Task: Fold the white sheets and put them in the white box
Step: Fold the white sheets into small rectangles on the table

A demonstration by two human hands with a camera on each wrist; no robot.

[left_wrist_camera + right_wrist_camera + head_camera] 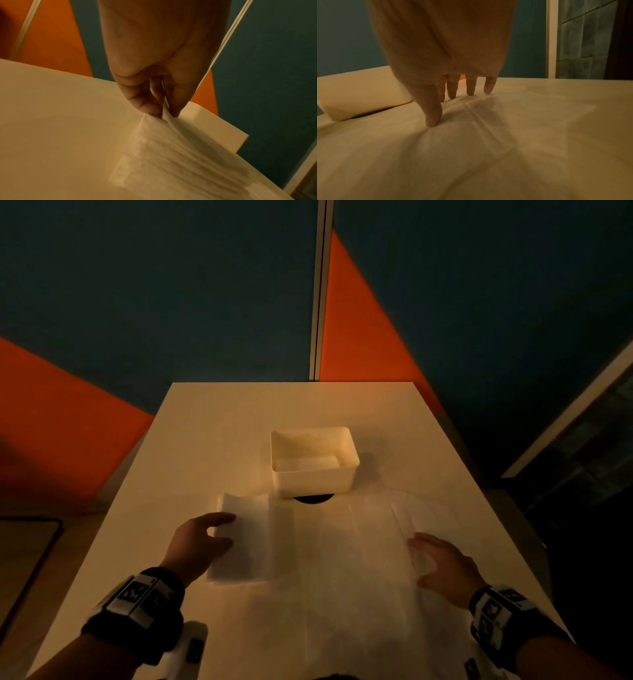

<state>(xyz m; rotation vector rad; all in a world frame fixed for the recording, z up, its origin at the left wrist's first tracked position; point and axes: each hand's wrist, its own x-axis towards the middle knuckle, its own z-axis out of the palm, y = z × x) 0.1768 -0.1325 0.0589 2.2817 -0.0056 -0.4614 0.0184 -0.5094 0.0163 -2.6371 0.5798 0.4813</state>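
Note:
A thin white sheet [329, 556] lies spread across the near half of the table, its left part doubled over. My left hand [202, 539] pinches that sheet's left edge [164, 117] between thumb and fingers and lifts it a little off the table. My right hand [442, 563] presses with straight, spread fingertips [433, 121] on the right side of the sheet [471, 135]. The white box [315, 474] stands behind the sheet at the table's middle, with a folded white sheet [305, 462] lying inside. The box [359, 94] also shows left of my right hand.
Another white sheet [431, 508] lies flat at the right, partly under the spread one. A dark round hole [313, 498] in the table shows at the box's near foot. The table [239, 412] ends close on both sides; blue and orange wall panels stand behind it.

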